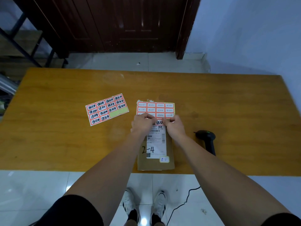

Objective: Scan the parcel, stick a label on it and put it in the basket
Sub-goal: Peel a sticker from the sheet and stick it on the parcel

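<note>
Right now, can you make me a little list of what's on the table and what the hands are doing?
table: wooden table
parcel: brown parcel at the near edge, "2-4" written on it
left hand: left hand pressing a red label at the parcel's far end
right hand: right hand pressing the same label
label sheets: two, left sheet and middle sheet
scanner: black scanner, lying right of the parcel
basket: not visible

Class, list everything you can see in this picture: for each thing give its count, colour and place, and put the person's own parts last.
table: one, orange-brown, centre
parcel: one, brown, near edge
label: one, red-edged, on the parcel's far end, between both hands
label sheets: two, red and white, mid-table
scanner: one, black, right of parcel
door: one, dark brown, behind
left hand: one, on the label
right hand: one, on the label
shoes: two, white, on the floor
</note>
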Tool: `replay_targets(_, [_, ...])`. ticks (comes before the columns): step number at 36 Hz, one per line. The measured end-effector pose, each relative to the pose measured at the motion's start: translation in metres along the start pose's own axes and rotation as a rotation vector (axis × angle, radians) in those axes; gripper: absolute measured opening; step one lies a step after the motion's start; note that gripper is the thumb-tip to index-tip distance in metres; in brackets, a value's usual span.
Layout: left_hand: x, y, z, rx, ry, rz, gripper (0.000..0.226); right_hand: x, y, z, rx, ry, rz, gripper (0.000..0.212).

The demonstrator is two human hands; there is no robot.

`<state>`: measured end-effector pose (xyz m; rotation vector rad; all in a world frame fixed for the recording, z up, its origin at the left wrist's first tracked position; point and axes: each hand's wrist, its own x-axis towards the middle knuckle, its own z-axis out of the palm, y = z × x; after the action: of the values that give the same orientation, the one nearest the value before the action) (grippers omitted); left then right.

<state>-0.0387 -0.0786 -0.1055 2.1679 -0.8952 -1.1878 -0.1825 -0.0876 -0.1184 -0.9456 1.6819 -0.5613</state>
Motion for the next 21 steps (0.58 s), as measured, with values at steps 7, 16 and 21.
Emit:
replay_targets(7, [-0.004,-0.006,-0.007,0.031,-0.099,0.119,0.023,-0.005,0.001,-0.006,-0.065,-0.013,-0.039,0.028])
replay_targets(16, [-0.008,-0.014,-0.01,0.058,-0.12,0.2,0.033,-0.016,0.009,-0.006,-0.172,-0.026,-0.136,0.041])
replay_targets(21, [-0.007,-0.009,-0.007,-0.077,-0.116,0.147,0.015,-0.017,0.015,-0.007,-0.095,-0.045,-0.137,0.031])
